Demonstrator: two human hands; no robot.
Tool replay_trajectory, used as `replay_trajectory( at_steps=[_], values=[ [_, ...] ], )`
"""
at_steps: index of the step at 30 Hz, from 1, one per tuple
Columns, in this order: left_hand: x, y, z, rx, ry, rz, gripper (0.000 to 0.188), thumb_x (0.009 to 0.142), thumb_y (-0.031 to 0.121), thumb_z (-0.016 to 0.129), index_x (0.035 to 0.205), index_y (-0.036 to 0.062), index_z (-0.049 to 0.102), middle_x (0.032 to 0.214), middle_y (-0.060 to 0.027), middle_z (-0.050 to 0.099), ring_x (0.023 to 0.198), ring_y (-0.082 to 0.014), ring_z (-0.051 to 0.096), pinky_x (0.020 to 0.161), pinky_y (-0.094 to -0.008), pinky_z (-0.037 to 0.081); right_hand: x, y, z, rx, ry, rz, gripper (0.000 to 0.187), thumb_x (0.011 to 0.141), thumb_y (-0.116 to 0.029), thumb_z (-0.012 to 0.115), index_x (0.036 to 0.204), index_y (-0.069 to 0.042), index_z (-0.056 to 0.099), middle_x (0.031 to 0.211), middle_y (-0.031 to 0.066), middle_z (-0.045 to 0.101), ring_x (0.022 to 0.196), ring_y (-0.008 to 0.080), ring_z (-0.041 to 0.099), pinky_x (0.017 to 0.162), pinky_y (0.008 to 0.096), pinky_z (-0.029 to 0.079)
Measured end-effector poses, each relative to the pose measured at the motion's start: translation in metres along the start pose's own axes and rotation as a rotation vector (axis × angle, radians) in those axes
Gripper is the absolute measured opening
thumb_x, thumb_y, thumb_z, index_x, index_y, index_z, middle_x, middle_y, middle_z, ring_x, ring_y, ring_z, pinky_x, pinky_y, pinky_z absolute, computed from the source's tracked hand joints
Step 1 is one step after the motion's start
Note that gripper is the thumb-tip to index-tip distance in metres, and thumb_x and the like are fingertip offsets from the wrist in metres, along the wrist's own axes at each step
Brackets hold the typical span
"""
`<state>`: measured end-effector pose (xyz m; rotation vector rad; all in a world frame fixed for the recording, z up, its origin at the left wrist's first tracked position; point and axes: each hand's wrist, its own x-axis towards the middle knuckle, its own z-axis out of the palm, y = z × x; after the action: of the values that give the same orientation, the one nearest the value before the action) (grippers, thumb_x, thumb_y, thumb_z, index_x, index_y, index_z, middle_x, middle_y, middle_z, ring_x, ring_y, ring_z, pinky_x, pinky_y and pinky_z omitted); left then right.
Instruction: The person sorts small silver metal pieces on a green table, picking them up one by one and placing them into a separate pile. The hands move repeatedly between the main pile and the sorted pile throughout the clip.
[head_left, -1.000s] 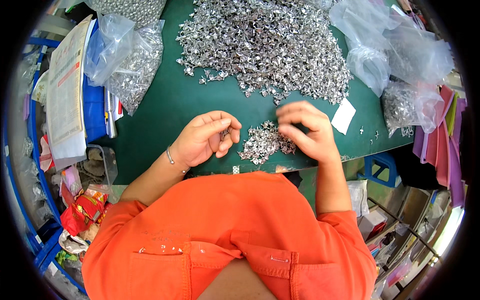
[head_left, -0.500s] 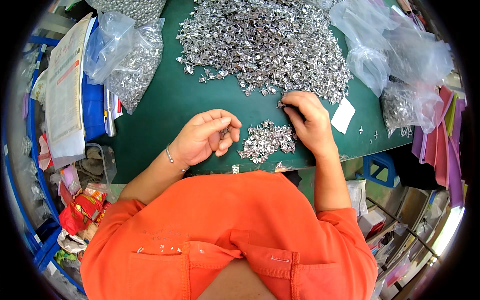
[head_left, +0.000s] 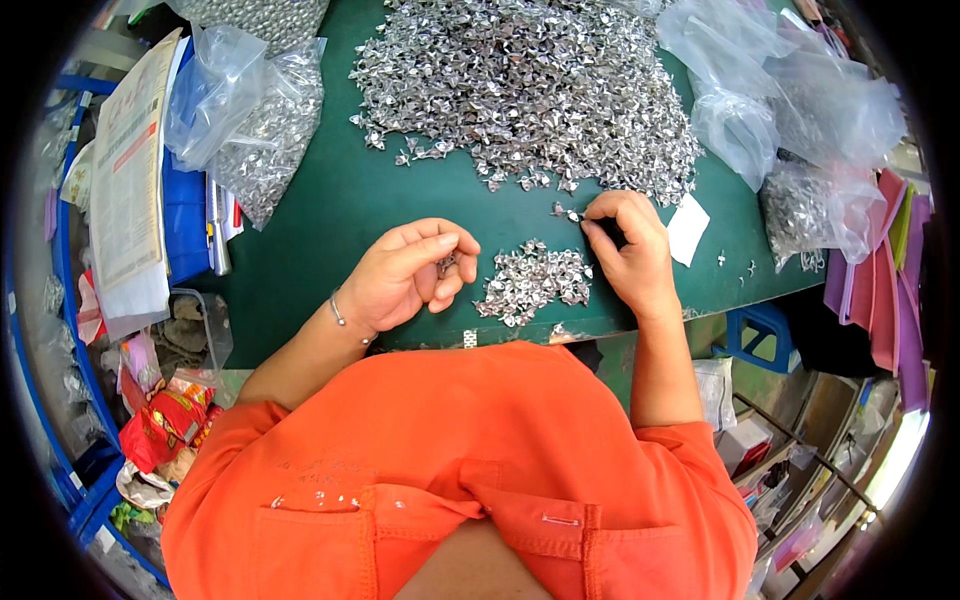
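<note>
A large heap of small silver metal pieces (head_left: 530, 90) spreads over the far part of the green table (head_left: 330, 270). A smaller pile of the same pieces (head_left: 535, 282) lies near the front edge, between my hands. My left hand (head_left: 415, 268) is curled, palm turned inward, left of the small pile; a bit of silver metal (head_left: 446, 264) shows inside its fingers. My right hand (head_left: 632, 245) is closed in a pinch just right of and beyond the pile. At its fingertips is a small silver metal piece (head_left: 572, 215), with another beside it on the table.
A clear bag of metal pieces (head_left: 275, 130) lies at left beside a blue bin (head_left: 188, 215) with a newspaper (head_left: 130, 170). On the right are a white paper (head_left: 687, 228), plastic bags (head_left: 740, 120) and another filled bag (head_left: 800, 215). A blue stool (head_left: 757, 335) stands below.
My right hand has drawn slightly right and toward me, away from the heap's near edge, with a metal piece at its fingertips. My left hand has barely moved.
</note>
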<state>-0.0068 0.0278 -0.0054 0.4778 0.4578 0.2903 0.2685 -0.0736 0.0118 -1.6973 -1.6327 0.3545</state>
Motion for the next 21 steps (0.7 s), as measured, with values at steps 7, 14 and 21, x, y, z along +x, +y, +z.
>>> replay_trajectory(
  at_steps=[7, 14, 21],
  values=[
    [0.000, 0.000, -0.001, 0.006, -0.002, 0.003, 0.026, 0.105, 0.018, 0.045, 0.109, -0.0022, 0.061, 0.093, -0.0138, 0.065, 0.065, -0.0119, 0.053, 0.051, -0.0250, 0.044, -0.005, 0.002, -0.011, 0.038, -0.121, -0.068, 0.019, 0.074, 0.010, 0.071, 0.089, -0.002, 0.066, 0.089, 0.0112, 0.067, 0.085, 0.0284, 0.065, 0.075, 0.0359, 0.053],
    [0.000, 0.000, 0.000, 0.017, -0.003, 0.000, 0.026, 0.105, 0.018, 0.045, 0.109, -0.0019, 0.061, 0.092, -0.0137, 0.065, 0.065, -0.0118, 0.053, 0.051, -0.0247, 0.044, -0.017, 0.010, -0.014, 0.163, 0.116, 0.193, 0.011, 0.085, 0.003, 0.070, 0.094, -0.001, 0.066, 0.093, 0.0109, 0.069, 0.084, 0.0214, 0.065, 0.074, 0.0303, 0.051],
    [-0.001, -0.002, -0.003, 0.003, -0.012, 0.011, 0.026, 0.105, 0.018, 0.045, 0.110, -0.0019, 0.061, 0.093, -0.0136, 0.065, 0.065, -0.0115, 0.054, 0.051, -0.0246, 0.044, -0.016, 0.002, -0.010, 0.310, -0.136, 0.119, 0.015, 0.078, 0.004, 0.073, 0.092, -0.002, 0.068, 0.091, 0.0070, 0.069, 0.081, 0.0183, 0.065, 0.071, 0.0303, 0.052]
  ],
)
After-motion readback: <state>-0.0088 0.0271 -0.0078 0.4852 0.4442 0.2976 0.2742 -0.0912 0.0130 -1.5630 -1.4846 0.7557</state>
